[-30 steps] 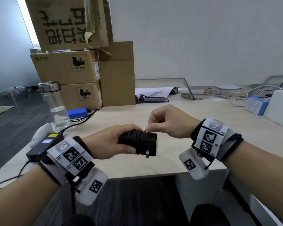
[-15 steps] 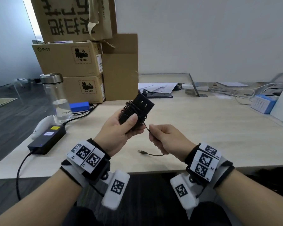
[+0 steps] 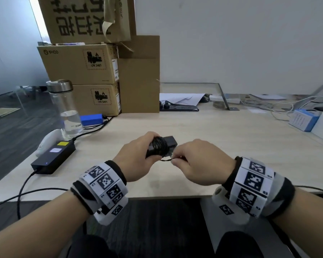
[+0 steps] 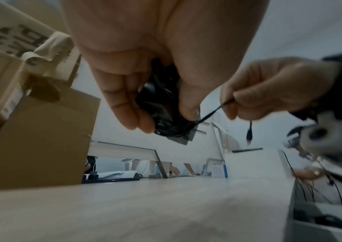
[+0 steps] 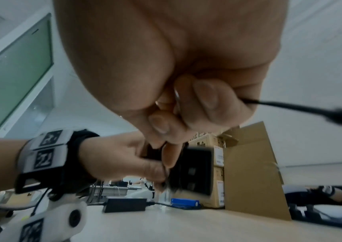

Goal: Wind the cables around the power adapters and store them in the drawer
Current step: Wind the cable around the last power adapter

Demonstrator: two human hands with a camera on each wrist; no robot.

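left hand (image 3: 138, 161) grips power adapter (image 3: 163, 147) steady above desk (image 3: 231, 146); right hand (image 3: 198, 162) pinches cable (image 4: 209, 114) tail taut, judged for tucking the final turn.

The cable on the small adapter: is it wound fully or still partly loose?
Partly loose: the cable's tail runs from the wound adapter to the right hand, plug hanging free.

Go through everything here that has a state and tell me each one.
power adapter: held off the desk, cable mostly wound round it
cable: last stretch loose, plug dangling
left hand: grips the adapter
right hand: pinches the cable
water bottle: upright, capped, partly filled
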